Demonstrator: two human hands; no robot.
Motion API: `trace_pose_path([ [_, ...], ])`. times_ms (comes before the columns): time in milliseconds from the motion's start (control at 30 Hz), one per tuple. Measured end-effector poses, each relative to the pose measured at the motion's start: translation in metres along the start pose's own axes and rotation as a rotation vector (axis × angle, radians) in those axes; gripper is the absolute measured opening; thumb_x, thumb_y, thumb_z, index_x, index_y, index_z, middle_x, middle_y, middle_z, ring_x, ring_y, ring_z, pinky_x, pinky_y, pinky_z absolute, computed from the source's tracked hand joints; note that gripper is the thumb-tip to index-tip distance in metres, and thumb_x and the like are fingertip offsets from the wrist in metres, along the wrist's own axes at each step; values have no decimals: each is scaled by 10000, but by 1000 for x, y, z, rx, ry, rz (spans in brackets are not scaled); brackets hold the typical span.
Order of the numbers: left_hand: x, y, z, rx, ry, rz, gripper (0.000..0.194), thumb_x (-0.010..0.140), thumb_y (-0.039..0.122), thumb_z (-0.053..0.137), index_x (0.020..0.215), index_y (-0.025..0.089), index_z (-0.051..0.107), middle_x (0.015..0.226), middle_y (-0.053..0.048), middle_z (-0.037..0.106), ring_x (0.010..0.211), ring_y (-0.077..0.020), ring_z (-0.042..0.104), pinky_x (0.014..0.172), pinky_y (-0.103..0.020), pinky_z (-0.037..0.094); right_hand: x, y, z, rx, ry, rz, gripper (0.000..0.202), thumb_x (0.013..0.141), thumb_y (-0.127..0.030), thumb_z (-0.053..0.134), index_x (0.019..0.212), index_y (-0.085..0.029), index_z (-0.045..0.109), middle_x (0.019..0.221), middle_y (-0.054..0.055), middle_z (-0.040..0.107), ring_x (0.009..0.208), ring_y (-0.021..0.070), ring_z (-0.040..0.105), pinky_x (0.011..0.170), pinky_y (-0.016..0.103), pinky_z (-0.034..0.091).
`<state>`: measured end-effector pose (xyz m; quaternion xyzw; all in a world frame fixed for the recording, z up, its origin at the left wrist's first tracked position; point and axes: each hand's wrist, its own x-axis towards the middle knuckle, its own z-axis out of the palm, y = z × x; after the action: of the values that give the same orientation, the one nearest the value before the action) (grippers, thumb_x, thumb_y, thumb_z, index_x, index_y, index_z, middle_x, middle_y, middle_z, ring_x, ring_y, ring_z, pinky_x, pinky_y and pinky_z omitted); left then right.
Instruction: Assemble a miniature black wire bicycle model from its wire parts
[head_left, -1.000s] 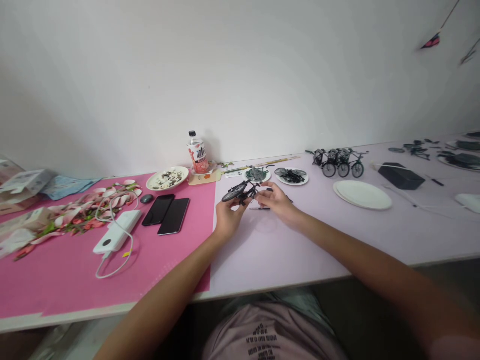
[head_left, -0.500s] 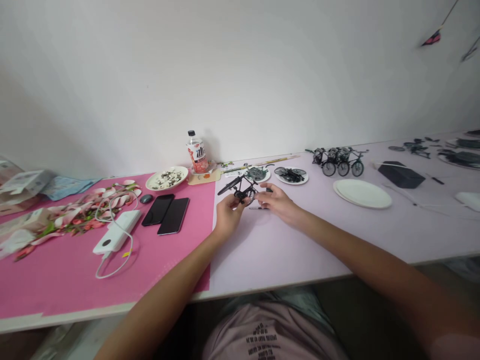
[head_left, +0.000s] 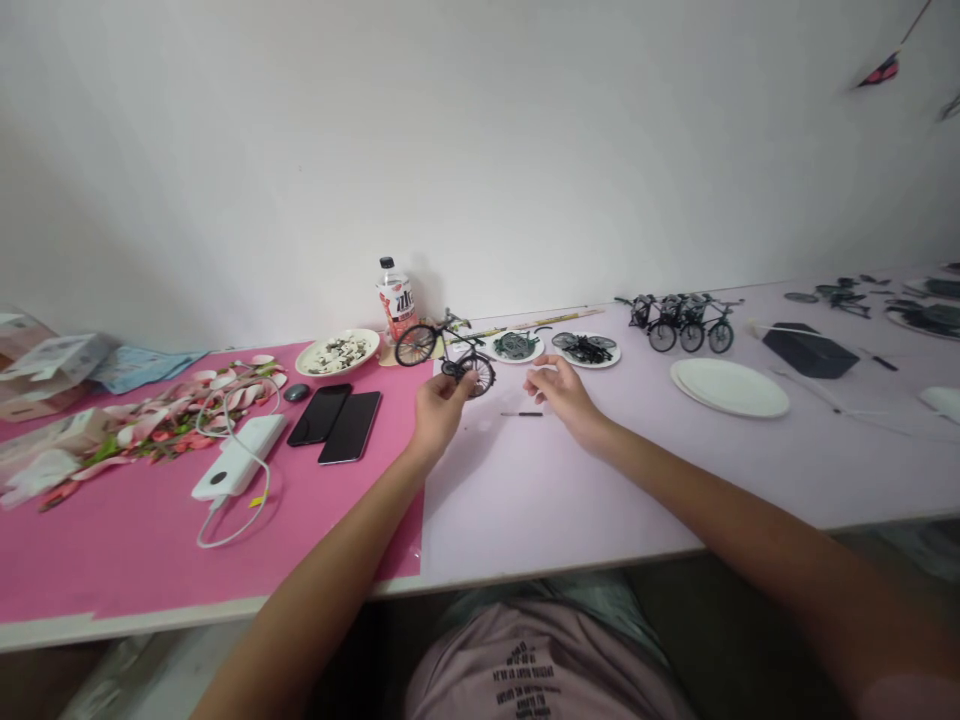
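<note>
A small black model bicycle (head_left: 418, 344) is held up over the table by my left hand (head_left: 439, 412), which grips it near one wheel. My right hand (head_left: 561, 392) is apart from the bicycle, to its right, with the fingers curled toward each other; whether something small is between them I cannot make out. Below and between the hands a thin dark tool (head_left: 521, 414) lies on the pale table. Behind them are a plate of green parts (head_left: 514, 346) and a plate of black wheels and parts (head_left: 587, 349).
Assembled model bicycles (head_left: 691, 325) stand at the back right, behind white plates (head_left: 730, 388) and beside a dark block (head_left: 804, 350). Two phones (head_left: 350, 428), a power bank (head_left: 240, 457), petals and a plate of pieces lie left; a bottle (head_left: 395, 297) stands behind.
My left hand has moved left and turned the bicycle, so both wheels now show. My right hand has come away from it, and the thin tool below shows more fully.
</note>
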<state>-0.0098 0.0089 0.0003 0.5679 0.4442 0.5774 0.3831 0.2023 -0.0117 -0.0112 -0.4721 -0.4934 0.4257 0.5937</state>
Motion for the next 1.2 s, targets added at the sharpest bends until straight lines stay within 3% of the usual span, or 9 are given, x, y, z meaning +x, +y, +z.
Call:
trace_pose_path([
  [233,28,-8,-17,-157,141,-87,576,719,660,816,832,114,675,828,-94,727,755,-191,718,733,-307,593,16,9,-12,-134,118,-213,356,830,-528,691,1037,-252,603,985,59,689,975,249,654,889,405,513],
  [400,26,-10,-18,-124,124,-110,576,748,664,795,848,108,686,848,-107,734,731,-194,723,681,-289,561,27,-10,-39,-405,134,-415,284,932,-474,596,1097,-247,638,1093,89,704,992,251,639,914,407,483],
  [500,22,-8,-16,-105,88,-115,552,772,656,784,850,118,689,862,-112,742,736,-202,731,672,-286,554,33,-27,-63,-808,-62,-370,266,956,-481,584,1010,-246,695,1030,95,722,945,272,642,862,406,465],
  [567,19,-8,-13,-90,66,-123,527,790,643,777,853,127,690,862,-109,747,732,-204,734,664,-285,548,36,-32,-78,-1017,-143,-210,266,932,-498,617,954,-245,695,990,94,735,843,268,647,780,393,451],
  [667,14,-7,-8,-69,33,-133,487,809,612,774,831,134,684,849,-105,746,719,-205,736,648,-286,539,41,-27,-93,-1157,-201,39,377,797,-535,765,1029,-255,666,964,89,750,778,274,656,703,372,434],
  [767,10,-7,-4,-63,3,-125,468,814,593,777,800,138,668,830,-99,740,698,-202,734,624,-280,528,48,-13,-102,-1175,-265,130,483,677,-496,856,1042,-260,645,958,75,752,769,269,664,665,354,438],
  [1000,6,-5,-2,-32,-15,-107,482,797,598,792,799,132,667,780,-89,724,682,-213,738,601,-283,519,58,2,-108,-1067,-367,146,435,654,-357,847,1033,-230,676,892,50,735,751,240,668,652,334,456],
  [1133,5,-5,-2,-11,-14,-96,505,791,624,783,807,129,681,791,-94,730,681,-211,737,587,-272,515,53,-5,-99,-1043,-425,90,185,714,-319,787,850,-214,719,848,63,714,758,232,642,676,332,454],
  [1200,4,-6,-2,-12,-21,-85,511,783,632,785,803,131,685,783,-95,731,680,-212,736,580,-265,512,48,-10,-92,-1004,-407,-13,128,772,-336,731,820,-218,717,876,71,715,785,233,634,704,335,459],
])
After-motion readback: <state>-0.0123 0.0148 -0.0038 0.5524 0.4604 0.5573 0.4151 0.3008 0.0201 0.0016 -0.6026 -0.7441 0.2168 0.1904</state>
